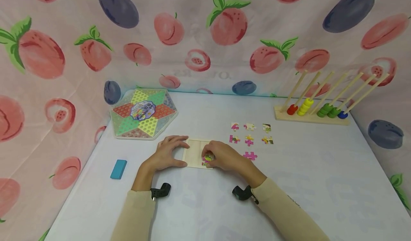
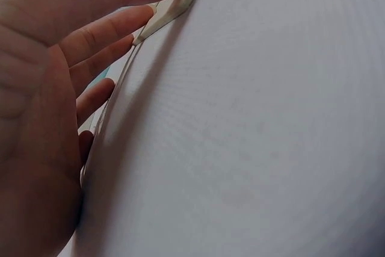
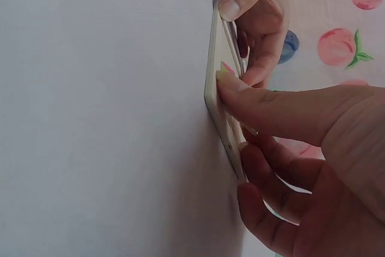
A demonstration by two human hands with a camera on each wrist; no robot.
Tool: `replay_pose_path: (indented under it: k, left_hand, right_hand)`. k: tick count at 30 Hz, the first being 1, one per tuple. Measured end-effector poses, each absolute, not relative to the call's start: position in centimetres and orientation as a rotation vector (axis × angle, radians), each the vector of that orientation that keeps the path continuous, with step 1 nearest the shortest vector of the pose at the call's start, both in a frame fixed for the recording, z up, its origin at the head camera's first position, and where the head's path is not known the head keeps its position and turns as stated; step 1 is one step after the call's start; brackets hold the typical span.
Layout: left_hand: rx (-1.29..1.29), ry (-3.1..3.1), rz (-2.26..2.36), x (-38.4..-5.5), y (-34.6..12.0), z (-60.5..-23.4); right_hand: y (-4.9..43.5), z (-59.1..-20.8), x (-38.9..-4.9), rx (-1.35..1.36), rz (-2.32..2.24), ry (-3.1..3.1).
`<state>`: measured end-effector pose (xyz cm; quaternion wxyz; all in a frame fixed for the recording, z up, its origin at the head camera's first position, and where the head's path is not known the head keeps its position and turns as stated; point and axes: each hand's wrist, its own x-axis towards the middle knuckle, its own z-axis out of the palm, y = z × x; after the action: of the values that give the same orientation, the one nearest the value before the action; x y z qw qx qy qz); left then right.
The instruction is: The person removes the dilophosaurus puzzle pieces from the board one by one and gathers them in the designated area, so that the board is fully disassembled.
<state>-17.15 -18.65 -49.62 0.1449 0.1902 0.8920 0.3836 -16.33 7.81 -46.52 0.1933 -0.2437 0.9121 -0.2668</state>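
A shallow wooden puzzle tray lies on the table in front of me. My left hand holds its left side, thumb at the near corner and fingers at the far one. In the left wrist view that thumb lies along the tray's edge. My right hand reaches over the tray's right side and pinches a green, yellow and pink jigsaw piece low over the near right corner. Its fingers cover much of that corner. In the right wrist view, the thumb hides most of the piece.
Several loose jigsaw pieces lie right of the tray, the nearest a pink one by the right hand. A Chinese checkers board lies back left, a blue block at left. A wooden bead rack stands back right, before the fruit-print cloth.
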Motion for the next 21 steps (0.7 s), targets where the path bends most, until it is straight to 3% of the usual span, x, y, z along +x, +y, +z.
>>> replay_pose_path:
  k: [21]
  left_hand:
    - [0.559, 2.565, 1.133, -17.1, -18.7, -49.6]
  right_hand:
    - [9.3, -45.9, -16.8, -0.651, -0.981, 2.468]
